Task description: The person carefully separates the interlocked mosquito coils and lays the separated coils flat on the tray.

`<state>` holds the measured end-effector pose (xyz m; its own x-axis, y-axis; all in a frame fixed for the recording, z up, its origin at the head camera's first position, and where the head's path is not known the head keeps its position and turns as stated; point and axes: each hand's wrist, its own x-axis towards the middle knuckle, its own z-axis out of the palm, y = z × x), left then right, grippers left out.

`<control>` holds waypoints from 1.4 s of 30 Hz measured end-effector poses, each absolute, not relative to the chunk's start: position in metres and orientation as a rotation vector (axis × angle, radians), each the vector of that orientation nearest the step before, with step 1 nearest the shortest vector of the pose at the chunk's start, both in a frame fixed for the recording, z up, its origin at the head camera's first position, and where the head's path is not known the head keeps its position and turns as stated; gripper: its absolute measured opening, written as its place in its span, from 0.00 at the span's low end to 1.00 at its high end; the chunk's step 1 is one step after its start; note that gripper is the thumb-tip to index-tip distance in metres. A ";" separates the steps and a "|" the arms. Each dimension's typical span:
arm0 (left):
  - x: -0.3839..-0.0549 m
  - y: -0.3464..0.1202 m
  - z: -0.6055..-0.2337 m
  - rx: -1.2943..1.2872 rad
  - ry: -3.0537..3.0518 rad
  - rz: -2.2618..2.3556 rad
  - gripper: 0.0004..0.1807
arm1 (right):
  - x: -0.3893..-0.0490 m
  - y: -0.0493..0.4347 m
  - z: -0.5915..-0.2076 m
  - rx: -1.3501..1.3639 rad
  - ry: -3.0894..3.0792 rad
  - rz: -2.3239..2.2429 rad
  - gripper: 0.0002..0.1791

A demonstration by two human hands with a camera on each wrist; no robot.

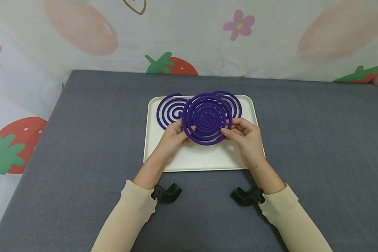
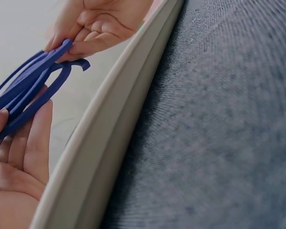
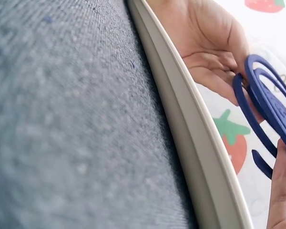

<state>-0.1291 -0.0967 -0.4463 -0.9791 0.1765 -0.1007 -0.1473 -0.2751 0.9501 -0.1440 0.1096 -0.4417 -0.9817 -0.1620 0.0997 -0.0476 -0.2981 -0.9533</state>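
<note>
Both hands hold a purple mosquito coil [image 1: 207, 120] over a pale tray [image 1: 204, 161]. Its face is turned toward the head camera, and its rings look close together. At the coil's left rim the left hand [image 1: 173, 138] pinches it between thumb and fingers. The right hand [image 1: 248, 138] grips the opposite rim, with the thumb in front. In the left wrist view, the coil [image 2: 31, 78] appears edge-on, with strands spread apart. Behind it are a second purple coil [image 1: 158, 112] at the tray's back left and a third [image 1: 240, 107] at the back right, both partly hidden.
The tray rests on a grey cloth-covered table [image 1: 97, 140]. Black wrist devices sit on the left wrist [image 1: 167, 193] and right wrist [image 1: 247, 196]. A white curtain [image 1: 192, 35] with strawberry and flower prints hangs behind the table.
</note>
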 end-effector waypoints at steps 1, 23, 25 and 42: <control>-0.129 -0.097 -0.446 0.040 1.743 2.349 0.13 | -0.144 0.110 -0.442 -0.281 1.814 -2.461 0.18; -0.127 -0.101 -0.453 0.385 1.687 2.193 0.21 | -0.146 0.114 -0.442 -0.233 1.813 -2.448 0.18; -0.126 -0.101 -0.452 0.401 1.706 2.182 0.21 | -0.147 0.114 -0.443 -0.224 1.775 -2.459 0.17; -0.126 -0.101 -0.450 0.158 1.520 2.331 0.12 | -0.149 0.118 -0.446 -0.387 1.510 -2.531 0.06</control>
